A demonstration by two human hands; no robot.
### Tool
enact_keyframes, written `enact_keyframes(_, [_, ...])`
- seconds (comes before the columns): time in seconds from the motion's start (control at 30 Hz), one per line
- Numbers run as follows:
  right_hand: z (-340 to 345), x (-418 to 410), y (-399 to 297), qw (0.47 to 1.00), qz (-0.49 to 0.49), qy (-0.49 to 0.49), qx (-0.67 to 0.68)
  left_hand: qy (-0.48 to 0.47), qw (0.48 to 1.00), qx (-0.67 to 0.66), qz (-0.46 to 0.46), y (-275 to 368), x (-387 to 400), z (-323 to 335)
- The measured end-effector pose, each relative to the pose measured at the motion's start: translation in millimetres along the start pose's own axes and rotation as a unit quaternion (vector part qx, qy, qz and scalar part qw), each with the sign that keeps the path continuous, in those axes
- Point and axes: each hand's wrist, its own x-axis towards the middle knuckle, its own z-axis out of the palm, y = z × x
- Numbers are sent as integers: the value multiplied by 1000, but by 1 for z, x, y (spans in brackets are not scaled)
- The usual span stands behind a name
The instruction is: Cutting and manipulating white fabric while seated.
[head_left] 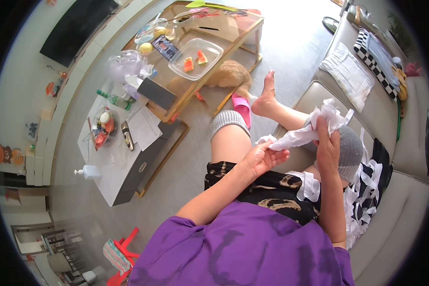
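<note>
A crumpled strip of thin white fabric [296, 137] stretches between my two hands, above my lap and the sofa. My left hand [265, 157] pinches its lower end between thumb and fingertips, the other fingers loosely spread. Higher up, my right hand [328, 143] grips the bunched end, with frayed folds rising above the thumb. A small white tag-like piece [349, 115] sticks out beyond that hand. More white fabric [309, 186] lies on my lap beside my right forearm. On the sofa to my right, many white strips [361, 203] lie heaped over black cloth.
The wood-framed table [232, 39] ahead holds a clear plastic container [209, 53] with watermelon pieces and a phone [165, 47]. A cat [232, 77] is beneath it, near a pink slipper [241, 109]. At left, a white-topped cabinet [103, 171] carries papers, a bottle and a clipper-like device [127, 136]. Folded cloths [348, 77] rest on the sofa.
</note>
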Motion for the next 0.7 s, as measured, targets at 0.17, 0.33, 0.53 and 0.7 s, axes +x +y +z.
enact_keyframes(0.17, [11, -4, -12, 997, -53, -47, -13, -9, 995, 94, -21, 17, -14, -16])
enact_keyframes(0.33, [15, -2, -4, 993, -94, -65, -19, 28, 975, 218, 30, 38, -30, -18])
enact_keyframes(0.53, [20, -9, 0, 987, -90, -131, -6, -67, 776, 507, 370, 39, -51, 55])
enact_keyframes(0.7, [29, -15, -7, 979, -141, -142, -29, -234, 838, 441, 219, 31, -44, 89])
